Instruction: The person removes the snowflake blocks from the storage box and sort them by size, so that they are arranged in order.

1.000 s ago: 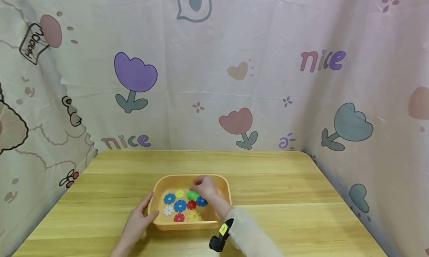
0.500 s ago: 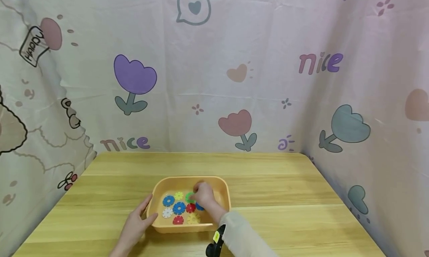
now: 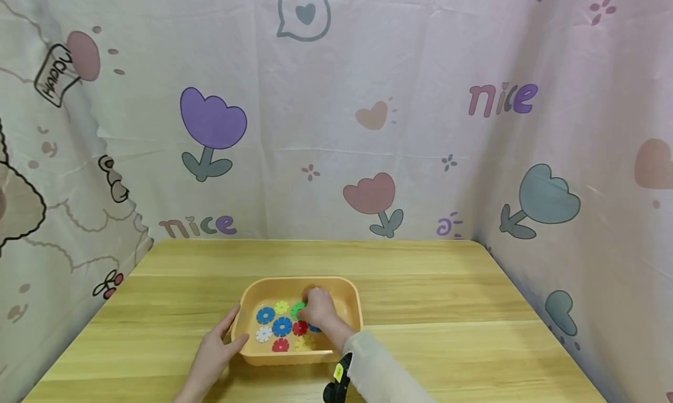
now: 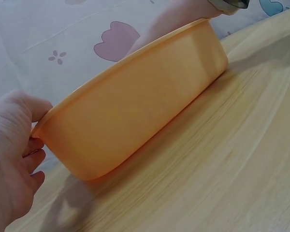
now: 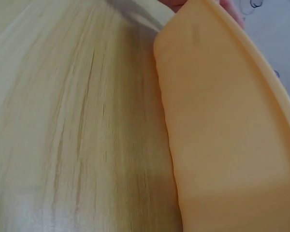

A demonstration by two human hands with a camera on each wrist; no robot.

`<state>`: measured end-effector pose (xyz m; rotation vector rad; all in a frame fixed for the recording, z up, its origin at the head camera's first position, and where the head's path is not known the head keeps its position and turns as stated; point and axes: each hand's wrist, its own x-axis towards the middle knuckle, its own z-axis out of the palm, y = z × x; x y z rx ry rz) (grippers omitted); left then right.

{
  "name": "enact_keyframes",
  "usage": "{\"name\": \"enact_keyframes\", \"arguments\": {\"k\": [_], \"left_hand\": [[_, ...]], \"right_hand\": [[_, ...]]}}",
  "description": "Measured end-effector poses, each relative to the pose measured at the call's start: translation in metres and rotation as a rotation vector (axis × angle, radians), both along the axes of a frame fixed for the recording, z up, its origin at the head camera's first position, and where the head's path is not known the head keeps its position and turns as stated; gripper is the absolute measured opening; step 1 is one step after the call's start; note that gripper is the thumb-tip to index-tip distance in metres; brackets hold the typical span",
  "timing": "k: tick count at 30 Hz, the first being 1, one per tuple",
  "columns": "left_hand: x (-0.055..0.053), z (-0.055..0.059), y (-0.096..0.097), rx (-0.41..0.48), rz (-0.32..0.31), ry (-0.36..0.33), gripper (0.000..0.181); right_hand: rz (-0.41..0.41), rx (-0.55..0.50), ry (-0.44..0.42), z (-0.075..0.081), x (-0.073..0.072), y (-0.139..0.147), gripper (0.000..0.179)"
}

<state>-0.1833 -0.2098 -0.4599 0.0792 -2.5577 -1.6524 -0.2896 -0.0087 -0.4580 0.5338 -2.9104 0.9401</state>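
Observation:
A yellow-orange plastic basket (image 3: 344, 292) sits on the table with several notched flower-shaped plastic discs in it. My left hand (image 3: 214, 351) grips its left end; in the left wrist view the thumb lies over the rim and the fingers curl below it. Inside the basket, my right hand (image 3: 322, 311) reaches down with bent fingers at a green disc (image 3: 297, 309); whether they pinch it is hidden. Beside it lie a blue disc (image 3: 282, 326), a red disc (image 3: 299, 327) and a yellow disc (image 3: 304, 342). The right wrist view shows the basket's outer wall (image 5: 222, 121).
The basket stands on a light wooden table (image 3: 431, 309). A white disc (image 3: 263, 333) and another red disc (image 3: 280, 345) lie near the basket's front left. Behind the table hangs a printed cloth (image 3: 294, 204). A black camera (image 3: 336, 385) is strapped to the right wrist.
My right hand has lowered over the green disc and now covers more of it and the blue disc beside it. The left hand keeps its hold on the basket.

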Motion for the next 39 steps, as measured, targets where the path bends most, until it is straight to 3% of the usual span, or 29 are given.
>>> {"name": "enact_keyframes", "arguments": {"k": [15, 23, 33, 39], "left_hand": [[0.002, -0.001, 0.001, 0.007, 0.003, 0.029, 0.073], [0.000, -0.002, 0.002, 0.003, 0.002, 0.060, 0.072], [0.002, -0.002, 0.002, 0.025, -0.007, 0.041, 0.073], [0.001, 0.000, 0.003, 0.013, -0.002, 0.075, 0.072]], "right_hand": [[-0.004, -0.320, -0.094, 0.008, -0.003, 0.008, 0.015], [0.010, -0.520, -0.213, 0.033, -0.005, 0.023, 0.011], [-0.041, -0.730, -0.239, 0.054, -0.021, 0.068, 0.026], [-0.120, -0.854, -0.258, 0.059, -0.028, 0.110, 0.030]]}}
